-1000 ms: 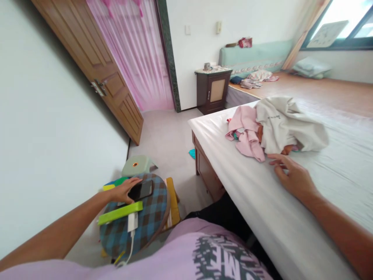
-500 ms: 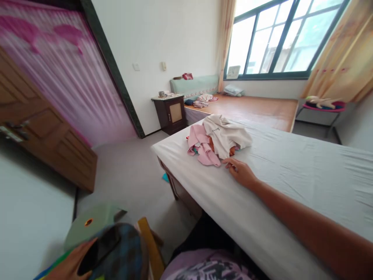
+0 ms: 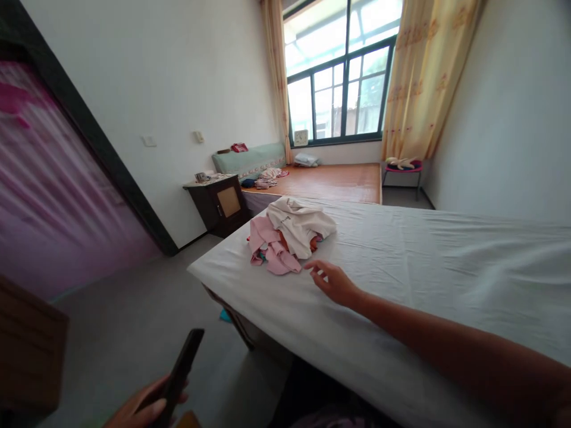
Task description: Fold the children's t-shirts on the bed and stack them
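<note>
At the bottom left, my left hand [image 3: 149,403] is closed around a slim dark slab that looks like a phone [image 3: 182,362], seen nearly edge-on and tilted. My right hand [image 3: 332,282] hovers over or rests on the white sheet [image 3: 428,261], I cannot tell which; its loosely curled fingers are apart and hold nothing. Just beyond its fingertips lies a heap of clothes: a pink garment [image 3: 274,249] in front and a cream shirt [image 3: 301,226] with small dark lettering behind. Bits of orange and teal cloth peek out beneath them.
The sheet covers a bed-high surface with its corner toward the left. Behind it stand a dark bedside cabinet [image 3: 218,205] and another bed [image 3: 339,181] with a wooden-coloured top. A stool with a pink seat [image 3: 404,167] stands under the curtain. A brown door [image 3: 31,351] is at left.
My view has swung right, and the plaid item and green stool have left it. My left hand now holds up the dark phone. The right hand stays beside the clothes.
</note>
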`<state>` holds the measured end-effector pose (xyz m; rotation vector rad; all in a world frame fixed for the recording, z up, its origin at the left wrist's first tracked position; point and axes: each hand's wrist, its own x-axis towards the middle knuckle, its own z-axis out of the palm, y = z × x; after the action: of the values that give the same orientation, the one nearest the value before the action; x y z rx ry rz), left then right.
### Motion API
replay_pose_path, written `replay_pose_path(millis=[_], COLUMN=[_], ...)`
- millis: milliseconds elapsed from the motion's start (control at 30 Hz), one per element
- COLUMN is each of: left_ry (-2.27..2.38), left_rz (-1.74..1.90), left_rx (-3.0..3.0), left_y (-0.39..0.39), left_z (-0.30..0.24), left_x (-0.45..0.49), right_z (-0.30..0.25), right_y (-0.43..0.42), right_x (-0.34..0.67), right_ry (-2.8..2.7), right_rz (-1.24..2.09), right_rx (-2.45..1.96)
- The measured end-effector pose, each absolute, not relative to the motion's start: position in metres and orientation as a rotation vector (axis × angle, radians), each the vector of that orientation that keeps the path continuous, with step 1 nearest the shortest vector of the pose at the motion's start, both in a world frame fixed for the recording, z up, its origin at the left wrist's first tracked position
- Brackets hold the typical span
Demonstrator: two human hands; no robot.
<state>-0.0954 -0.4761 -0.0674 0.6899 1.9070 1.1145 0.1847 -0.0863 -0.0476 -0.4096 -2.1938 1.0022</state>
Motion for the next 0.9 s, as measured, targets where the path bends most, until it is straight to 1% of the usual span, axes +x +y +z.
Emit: replay_pose_path(millis=[100, 167, 233, 367, 467, 533, 600, 767, 900], left_ry=[1.580, 1.414, 1.326, 1.492, 1.426, 1.301, 1.129, 0.614, 0.342], left_rz=[1.042, 0.998, 1.002, 1.049, 1.135, 1.179, 1.141, 0.708, 0.661], left_rx=[1.032, 1.202, 1.325, 1.589, 1.648, 1.495, 1.270, 0.800, 0.637], left_y=[-0.377, -0.307, -0.241, -0.139, -0.090, -0.067, -0.050, -0.037, -0.049], left_z=[-0.018, 0.006, 0.016, 0.007, -0.001, -0.004, -0.008, -0.024, -0.030], left_x=[-0.052, -0.011, 0.034, 0.116, 0.154, 0.166, 0.170, 0.173, 0.171], right_z=[-0.028, -0.014, -0.003, 0.008, 0.009, 0.010, 0.011, 0.009, 0.000], right_y=[-0.110, -0.115, -0.109, -0.072, -0.038, -0.021, -0.013, -0.010, -0.012], right_x=[0.197, 0.208, 0.222, 0.255, 0.288, 0.311, 0.329, 0.336, 0.328], right_ry=[-2.080, -1.873, -1.557, -0.886, -0.637, -0.605, -0.611, -0.689, -0.785], right_rz=[1.515, 1.840, 1.998, 1.916, 1.842, 1.823, 1.828, 1.865, 1.916], right_rx=[-0.342, -0.220, -0.178, -0.452, -0.531, -0.480, -0.402, -0.364, -0.439])
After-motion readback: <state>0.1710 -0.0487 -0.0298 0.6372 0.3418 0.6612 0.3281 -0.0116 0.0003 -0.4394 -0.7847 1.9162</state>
